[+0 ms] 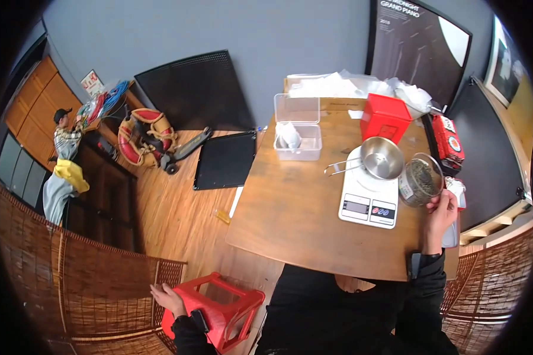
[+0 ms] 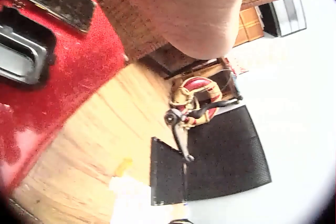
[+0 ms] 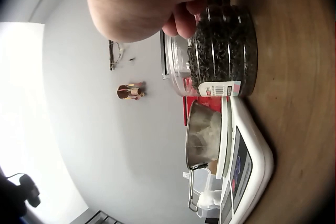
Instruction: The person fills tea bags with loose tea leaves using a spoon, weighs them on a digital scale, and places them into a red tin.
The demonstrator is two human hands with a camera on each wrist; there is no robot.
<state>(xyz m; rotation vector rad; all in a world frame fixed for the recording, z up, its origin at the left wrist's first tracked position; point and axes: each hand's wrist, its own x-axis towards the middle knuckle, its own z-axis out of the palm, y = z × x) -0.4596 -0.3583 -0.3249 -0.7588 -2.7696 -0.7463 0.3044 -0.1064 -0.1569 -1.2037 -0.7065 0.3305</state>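
My right hand (image 1: 442,213) holds the near right side of a clear plastic jar (image 1: 413,190) of dark dried leaves, like loose tea. In the right wrist view, curled fingers (image 3: 184,22) lie against the jar (image 3: 223,50), which stands upright on the table and bears a barcode label. Just left of it is a white digital kitchen scale (image 1: 367,204), with a metal cup (image 1: 382,158) on its platform, its wire handle pointing left. The cup's inside looks bare from above. Low on the left, my left hand (image 1: 168,299) hovers by a red plastic stool (image 1: 213,307), fingers relaxed, holding nothing.
On the wooden table (image 1: 284,207) stand a red box (image 1: 386,117) and a lidded clear container (image 1: 299,151) with a white pouch inside. White plastic bags (image 1: 331,86) line the back edge. A red package (image 1: 448,142) lies on the right. Woven screens (image 1: 109,284) flank the seat.
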